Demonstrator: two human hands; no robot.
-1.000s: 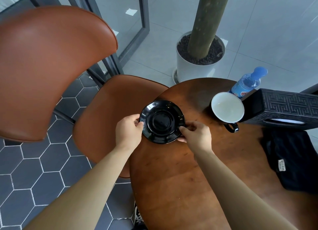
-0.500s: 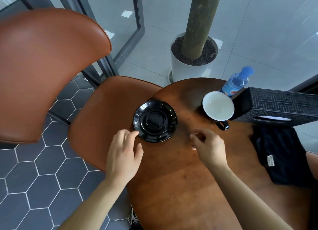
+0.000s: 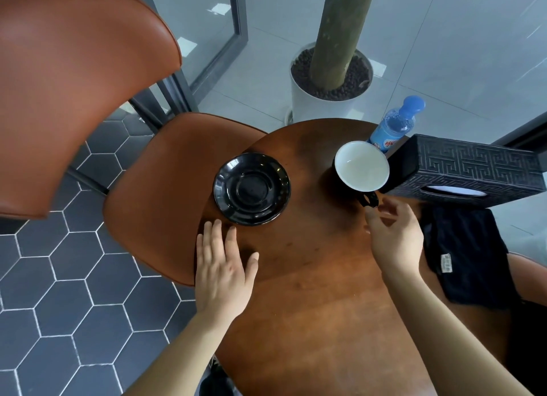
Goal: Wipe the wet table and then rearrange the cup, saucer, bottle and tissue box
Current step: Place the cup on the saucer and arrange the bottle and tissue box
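Far left: orange-brown leather shell chair [image 3: 88, 84] on dark hexagonal floor tiles [image 3: 44, 292], seat tucked against the rim of the round brown wooden worktop [image 3: 310, 292]. Left of centre: left hand [image 3: 223, 272], palm down over the near-left worktop edge, fingers straight and spread, grip apart and unloaded, fingertips just short of the saucer. Just beyond those fingertips: glossy black round saucer [image 3: 251, 188], flat on the worktop near its left rim. Centre, on the floor behind the worktop: white cylindrical planter [image 3: 325, 108] with dark pebbles and a thick green-grey trunk. Right of centre: right hand [image 3: 393, 241] above the worktop, fingers loosely curled, thumb and fingers apart, grip unclamped, fingertips just beside the cup handle; contact with the handle not discernible. Beyond that hand: cup with black outside and white inside [image 3: 361, 166], upright on the worktop, apart from the saucer, handle toward the hand. Behind the cup: clear plastic bottle with blue cap and blue label [image 3: 392, 126], upright. Far right: black tissue box with embossed key pattern [image 3: 467, 167], just beside cup and bottle; black cloth [image 3: 467, 256] on its near side.
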